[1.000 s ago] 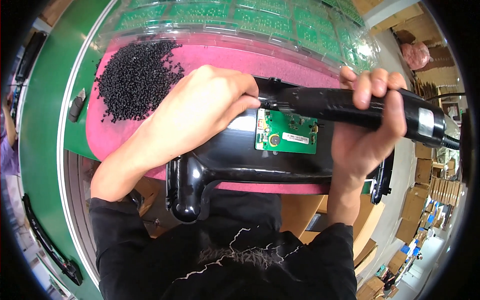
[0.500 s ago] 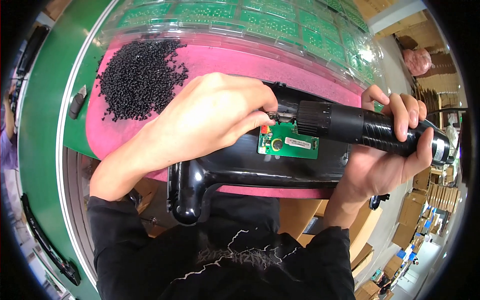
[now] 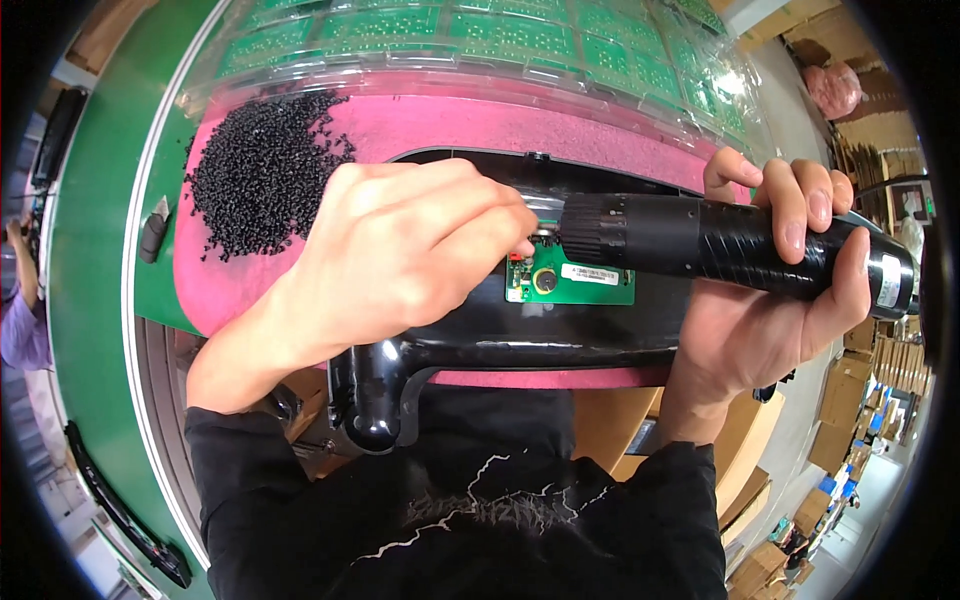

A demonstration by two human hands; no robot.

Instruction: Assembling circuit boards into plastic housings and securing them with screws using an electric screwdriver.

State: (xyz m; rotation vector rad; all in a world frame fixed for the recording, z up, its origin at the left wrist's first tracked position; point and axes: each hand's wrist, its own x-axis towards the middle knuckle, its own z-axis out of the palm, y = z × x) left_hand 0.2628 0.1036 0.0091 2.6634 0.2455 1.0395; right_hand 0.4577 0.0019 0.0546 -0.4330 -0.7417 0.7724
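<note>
A black electric screwdriver (image 3: 655, 235) lies level across the view, its bit pointing left. My right hand (image 3: 745, 325) is wrapped round its grip. At the bit's tip, the fingers of my left hand (image 3: 400, 245) are pinched together, and what they hold is hidden. Just below the bit, a green circuit board (image 3: 590, 291) with a white label sits in a glossy black plastic housing (image 3: 520, 345). To the left of the housing lies a pile of small black screws (image 3: 265, 180).
A pink mat (image 3: 430, 115) lies under the housing on the green table (image 3: 100, 200). Clear plastic trays of green circuit boards (image 3: 510, 40) stand along the back. Cardboard boxes (image 3: 835, 410) are stacked at the right. Another person's purple sleeve (image 3: 25, 330) shows at the far left.
The screwdriver's tip has shifted slightly left. My left hand has turned, its knuckles now covering more of the pinch. The view has moved a little.
</note>
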